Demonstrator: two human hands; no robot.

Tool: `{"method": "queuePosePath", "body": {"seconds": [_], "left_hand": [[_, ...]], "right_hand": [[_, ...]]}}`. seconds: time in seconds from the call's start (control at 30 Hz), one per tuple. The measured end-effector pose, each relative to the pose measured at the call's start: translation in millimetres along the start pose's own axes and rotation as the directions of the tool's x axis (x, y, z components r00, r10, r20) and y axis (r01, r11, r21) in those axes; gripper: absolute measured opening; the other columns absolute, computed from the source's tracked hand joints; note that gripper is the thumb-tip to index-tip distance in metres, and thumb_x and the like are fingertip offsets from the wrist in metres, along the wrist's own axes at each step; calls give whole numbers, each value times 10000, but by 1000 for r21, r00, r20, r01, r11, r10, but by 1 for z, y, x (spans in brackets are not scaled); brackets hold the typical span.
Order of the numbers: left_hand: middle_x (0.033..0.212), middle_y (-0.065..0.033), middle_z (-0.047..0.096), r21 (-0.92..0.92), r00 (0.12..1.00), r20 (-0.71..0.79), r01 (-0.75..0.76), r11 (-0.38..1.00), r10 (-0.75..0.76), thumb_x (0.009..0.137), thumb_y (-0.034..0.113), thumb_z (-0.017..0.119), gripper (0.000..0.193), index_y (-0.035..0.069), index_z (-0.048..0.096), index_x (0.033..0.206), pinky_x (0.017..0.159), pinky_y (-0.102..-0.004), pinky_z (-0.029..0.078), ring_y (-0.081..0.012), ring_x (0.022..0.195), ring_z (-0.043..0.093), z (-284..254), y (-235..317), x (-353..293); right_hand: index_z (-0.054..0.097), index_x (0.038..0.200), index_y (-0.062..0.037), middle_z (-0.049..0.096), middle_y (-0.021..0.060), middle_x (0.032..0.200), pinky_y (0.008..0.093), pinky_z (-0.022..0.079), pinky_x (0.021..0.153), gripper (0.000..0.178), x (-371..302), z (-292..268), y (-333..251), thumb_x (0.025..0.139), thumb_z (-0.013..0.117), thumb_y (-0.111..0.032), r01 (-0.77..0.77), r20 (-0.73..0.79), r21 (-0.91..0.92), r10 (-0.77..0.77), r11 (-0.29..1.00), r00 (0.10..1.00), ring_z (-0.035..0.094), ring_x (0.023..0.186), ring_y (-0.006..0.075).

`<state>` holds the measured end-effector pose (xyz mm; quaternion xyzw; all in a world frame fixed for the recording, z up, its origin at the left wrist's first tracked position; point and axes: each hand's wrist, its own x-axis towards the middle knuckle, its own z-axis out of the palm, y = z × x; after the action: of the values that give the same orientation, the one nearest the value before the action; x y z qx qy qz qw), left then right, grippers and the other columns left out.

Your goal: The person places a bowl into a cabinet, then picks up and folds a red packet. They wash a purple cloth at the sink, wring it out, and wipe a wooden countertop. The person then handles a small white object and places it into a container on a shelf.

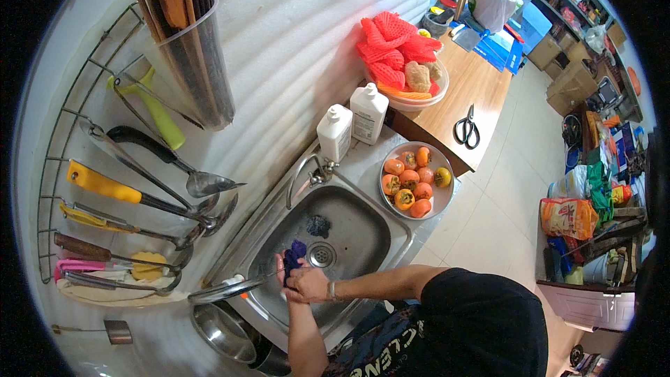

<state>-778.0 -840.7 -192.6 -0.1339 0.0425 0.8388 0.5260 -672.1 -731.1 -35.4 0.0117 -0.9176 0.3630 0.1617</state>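
My left hand [281,270] and my right hand [307,285] are close together over the left side of a steel sink [382,232]. A crumpled dark purple cloth [296,250] is bunched between them, its upper end sticking out past the fingers. My right hand lies across my left and closes on the lower part of the cloth, hiding some of the left fingers. A pale band [331,290] circles my right wrist. Beside the hands a curved metal spout [227,290] reaches over the sink. A dark scouring pad [318,225] lies near the drain [321,255].
Behind the sink stand a tap [321,171] and two white pump bottles [335,132]. A bowl of persimmons [412,180] sits to the right. Black scissors [467,129] lie on the wooden table [474,80]. Ladles and spatulas hang from a wall rack [66,108]. Below sits a metal pot [222,331].
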Motion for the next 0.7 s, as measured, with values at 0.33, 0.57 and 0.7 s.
{"method": "queuePosePath", "body": {"seconds": [0.33,0.57,0.7], "left_hand": [[1283,-82,630,492,826,-401,-172,854,397,943,557,579,559,116,589,1285,999,-467,489,-302,1149,612,48,-7,3],[1248,-83,630,223,976,-134,-138,965,170,919,663,529,627,127,613,1234,1020,-508,413,-290,1153,575,61,-32,1],[1217,-86,621,313,920,293,-351,883,262,973,543,509,499,95,612,1168,1031,-408,409,-238,1125,580,32,-47,-1]], "right_hand": [[696,1070,-17,713,213,952,407,554,818,486,62,22,86,876,689,-462,-830,412,513,786,219,462,706,895,335],[708,1016,-51,633,190,972,466,509,831,407,34,27,60,832,743,-413,-455,74,238,451,858,890,610,960,385],[718,1039,-90,561,186,1177,483,512,819,442,9,18,-2,849,694,-488,-298,120,260,275,918,954,581,1091,386]]}}
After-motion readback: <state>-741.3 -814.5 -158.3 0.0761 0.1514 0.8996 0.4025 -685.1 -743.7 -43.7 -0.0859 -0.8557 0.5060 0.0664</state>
